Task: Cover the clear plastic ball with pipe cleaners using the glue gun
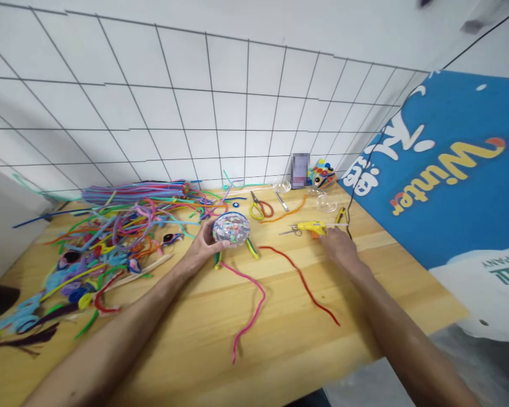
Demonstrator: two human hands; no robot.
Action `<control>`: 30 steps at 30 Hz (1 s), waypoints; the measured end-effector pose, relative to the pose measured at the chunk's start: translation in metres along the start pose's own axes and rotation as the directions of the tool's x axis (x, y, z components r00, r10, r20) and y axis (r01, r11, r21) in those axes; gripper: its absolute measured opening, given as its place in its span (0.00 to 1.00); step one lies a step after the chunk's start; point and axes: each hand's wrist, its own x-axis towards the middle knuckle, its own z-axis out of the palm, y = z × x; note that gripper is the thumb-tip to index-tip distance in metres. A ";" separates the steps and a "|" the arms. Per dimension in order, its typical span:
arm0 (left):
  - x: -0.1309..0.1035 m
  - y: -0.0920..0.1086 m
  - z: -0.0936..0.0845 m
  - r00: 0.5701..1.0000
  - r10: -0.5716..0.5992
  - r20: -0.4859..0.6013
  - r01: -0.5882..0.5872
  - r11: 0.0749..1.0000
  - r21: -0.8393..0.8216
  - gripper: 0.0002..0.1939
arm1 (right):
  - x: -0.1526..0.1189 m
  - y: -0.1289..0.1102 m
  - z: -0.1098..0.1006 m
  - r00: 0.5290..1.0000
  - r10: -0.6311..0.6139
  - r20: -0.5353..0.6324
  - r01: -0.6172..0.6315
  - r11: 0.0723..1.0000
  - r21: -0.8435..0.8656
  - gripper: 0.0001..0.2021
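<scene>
My left hand [207, 243] is closed round the left side of a clear ball [231, 229] with colourful bits in it and a blue line along its top. Green and yellow pieces [252, 249] stick out below the ball. At the right, my right hand [338, 244] has its fingers round the handle of a yellow glue gun [311, 227], whose nozzle points left. A pink pipe cleaner [258, 308] curves down the table below the ball. Between the hands runs a red pipe cleaner [303, 280].
Tangled pipe cleaners [110, 249] and a bundle [136, 192] cover the left. Scissors [261, 208], a pen [281, 201], clear shells [326, 203], a phone [300, 170], a colourful decorated ball [323, 176] and a cutter [341, 215] lie behind. A wire grid [248, 93] borders the table [195, 345].
</scene>
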 end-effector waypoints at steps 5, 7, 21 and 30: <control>0.000 -0.002 0.000 1.000 0.012 0.011 -0.012 1.000 0.007 0.48 | 0.006 0.008 -0.002 0.994 0.100 -0.052 -0.099 0.995 0.014 0.18; -0.001 -0.003 0.000 0.999 0.023 0.040 -0.024 1.000 0.020 0.48 | 0.007 0.016 0.000 0.983 0.123 -0.134 -0.117 0.992 0.047 0.19; 0.002 -0.005 -0.005 0.988 0.075 0.138 -0.083 0.995 0.051 0.48 | 0.010 0.026 0.040 0.906 -0.018 -0.422 0.039 0.998 0.042 0.19; 0.001 0.001 -0.001 0.988 0.056 0.145 -0.063 0.997 0.045 0.48 | -0.019 0.032 0.007 0.913 0.045 -0.405 -0.030 0.999 0.042 0.30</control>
